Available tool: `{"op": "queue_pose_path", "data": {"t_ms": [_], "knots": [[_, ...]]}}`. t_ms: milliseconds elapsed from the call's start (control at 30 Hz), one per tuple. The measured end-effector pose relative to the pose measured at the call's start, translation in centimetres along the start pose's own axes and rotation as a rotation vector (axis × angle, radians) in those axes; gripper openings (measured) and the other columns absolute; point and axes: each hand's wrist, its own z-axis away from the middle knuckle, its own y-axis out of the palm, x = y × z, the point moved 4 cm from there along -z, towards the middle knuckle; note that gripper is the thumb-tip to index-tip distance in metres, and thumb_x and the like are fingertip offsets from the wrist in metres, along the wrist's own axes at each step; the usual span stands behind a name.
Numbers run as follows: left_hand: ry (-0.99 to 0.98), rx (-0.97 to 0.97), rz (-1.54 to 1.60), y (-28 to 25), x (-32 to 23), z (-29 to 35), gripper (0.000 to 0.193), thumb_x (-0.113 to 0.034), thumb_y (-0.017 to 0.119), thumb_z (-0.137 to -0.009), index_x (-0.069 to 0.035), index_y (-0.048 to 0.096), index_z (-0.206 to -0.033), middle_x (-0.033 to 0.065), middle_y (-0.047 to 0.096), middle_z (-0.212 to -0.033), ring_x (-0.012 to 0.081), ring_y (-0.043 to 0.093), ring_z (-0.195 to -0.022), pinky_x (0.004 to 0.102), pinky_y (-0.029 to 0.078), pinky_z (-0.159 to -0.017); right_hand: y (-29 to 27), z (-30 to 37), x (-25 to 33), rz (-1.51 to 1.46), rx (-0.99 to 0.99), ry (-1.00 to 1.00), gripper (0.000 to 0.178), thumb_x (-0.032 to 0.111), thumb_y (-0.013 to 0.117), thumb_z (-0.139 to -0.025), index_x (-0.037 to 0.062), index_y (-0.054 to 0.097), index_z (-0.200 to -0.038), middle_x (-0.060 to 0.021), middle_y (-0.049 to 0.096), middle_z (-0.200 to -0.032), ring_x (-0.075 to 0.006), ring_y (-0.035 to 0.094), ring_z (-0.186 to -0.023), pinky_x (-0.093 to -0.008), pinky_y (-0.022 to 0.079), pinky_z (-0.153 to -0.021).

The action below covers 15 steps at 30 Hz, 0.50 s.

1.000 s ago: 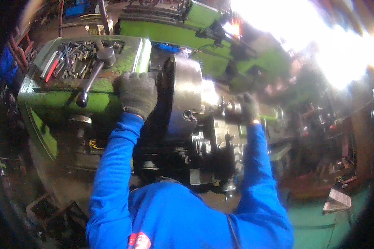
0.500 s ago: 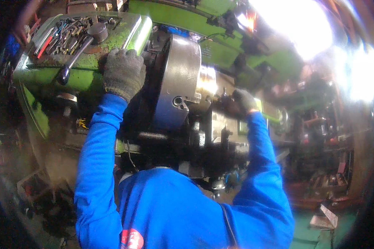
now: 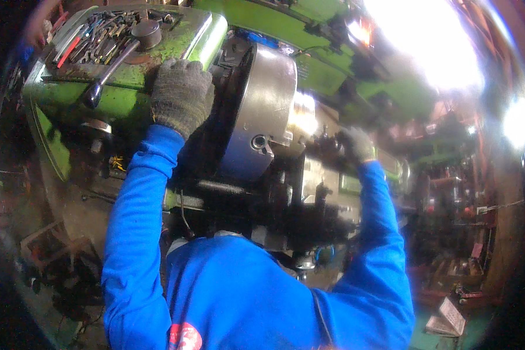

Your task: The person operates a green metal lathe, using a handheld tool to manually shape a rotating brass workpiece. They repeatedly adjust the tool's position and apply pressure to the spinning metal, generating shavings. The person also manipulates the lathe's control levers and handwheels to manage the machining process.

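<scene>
A grey knit glove covers my left hand (image 3: 184, 96), which rests on the front edge of the green lathe headstock (image 3: 201, 35), fingers laid over it. Just right of it is the big steel chuck (image 3: 262, 111), with a bright round workpiece (image 3: 305, 114) on its far side. My right hand (image 3: 357, 144), also gloved, is closed at the dark tool post (image 3: 331, 143) right of the chuck. Its fingers are partly hidden and blurred, so what they grip cannot be made out.
Wrenches and other hand tools (image 3: 102, 38) lie on top of the headstock. A ball-ended lever (image 3: 108, 76) sticks out toward me. The lathe's ribbed screw (image 3: 219, 186) runs below the chuck. Strong light glares at the upper right, and a shelf (image 3: 464, 274) stands at the right.
The whole view has shifted slightly, so the machine sits a little farther right in the picture. Both hands keep about the same places on the lathe.
</scene>
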Motion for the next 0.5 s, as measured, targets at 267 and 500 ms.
{"op": "queue_pose_path", "data": {"t_ms": [267,500], "knots": [[-0.01,0.014,-0.027,-0.1,0.3,0.0,0.019,-0.03,0.067,-0.087,-0.012,0.072,-0.088,0.0118,0.065,-0.097,0.0327,0.063,-0.1,0.0503,0.045,-0.098,-2.0,-0.6,2.2,0.118,0.071,-0.053,0.021,0.012,0.068,-0.078,0.014,0.071,-0.099,-0.0158,0.068,-0.104,-0.0389,0.064,-0.105,-0.0504,0.051,-0.092],[0.003,0.017,-0.012,-0.2,0.2,-0.1,0.019,-0.03,0.066,-0.088,-0.012,0.071,-0.089,0.0118,0.065,-0.098,0.0324,0.063,-0.101,0.0501,0.045,-0.098,-0.9,-0.7,1.7,0.088,0.135,0.02,0.021,0.013,0.068,-0.08,0.0133,0.072,-0.101,-0.0152,0.068,-0.109,-0.0382,0.064,-0.111,-0.0497,0.052,-0.094]]}}
